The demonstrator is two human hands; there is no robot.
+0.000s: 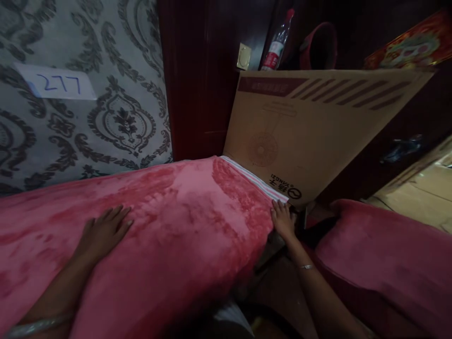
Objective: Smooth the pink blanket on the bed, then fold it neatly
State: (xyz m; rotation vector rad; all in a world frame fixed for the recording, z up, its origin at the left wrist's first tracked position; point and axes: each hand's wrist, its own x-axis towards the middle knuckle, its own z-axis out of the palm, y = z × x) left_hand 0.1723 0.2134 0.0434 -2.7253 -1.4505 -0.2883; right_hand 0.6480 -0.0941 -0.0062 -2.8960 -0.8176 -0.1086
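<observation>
A pink plush cover (176,221) lies spread over a long flat surface, with darker brushed patches in its pile. My left hand (108,228) rests flat on the cover with its fingers stretched out, holding nothing. At the cover's far right corner, my right hand (283,220) lies with fingers extended over the edge. Its fingertips touch the cover beside the end of a striped cloth strip (254,179), which shows along the cover's right end. What lies under the cover is hidden.
A large cardboard box panel (303,127) stands against the right end. Behind it are a plastic bottle (274,54) and a dark red round object (319,44). A pink-covered seat (388,263) is at the right. Patterned wallpaper (123,117) bears a paper marked 277 (58,84).
</observation>
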